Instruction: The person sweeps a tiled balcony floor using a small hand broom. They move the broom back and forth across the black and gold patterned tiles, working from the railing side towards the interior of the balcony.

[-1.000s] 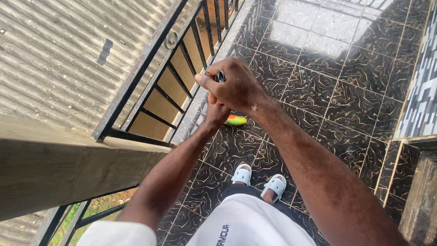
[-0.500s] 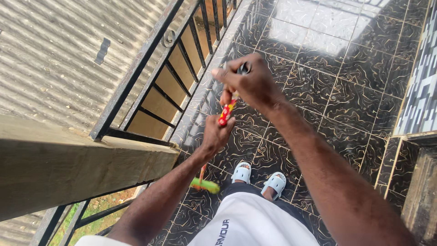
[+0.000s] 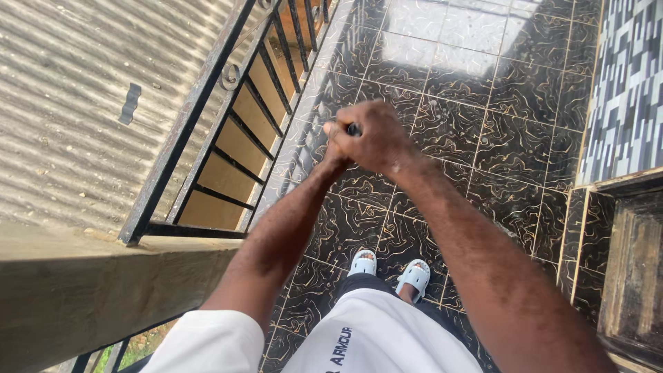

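While both hands (image 3: pixel 369 141) grip dark handle (image 3: pixel 353 129), glossy blk marbled tiles (image 3: pixel 504 103) (balcony) w/ railing (image 3: pixel 207 124).

A dark handle tip (image 3: pixel 353 129) pokes upward from between clasped fingers (image 3: pixel 345 135).

No boxes, packets, signs or screens are showing here. The only label is some dark lettering sitting on the white shorts (image 3: pixel 376 331), low down.

The railing (image 3: pixel 207 124) runs up the left of the frame, the corrugated roof (image 3: pixel 76 103) beyond it at far left; the tiled floor (image 3: pixel 497 90) fills the centre and top; both sandals (image 3: pixel 390 269) stand at lower centre; a wooden beam (image 3: pixel 90 297) crosses the lower left.
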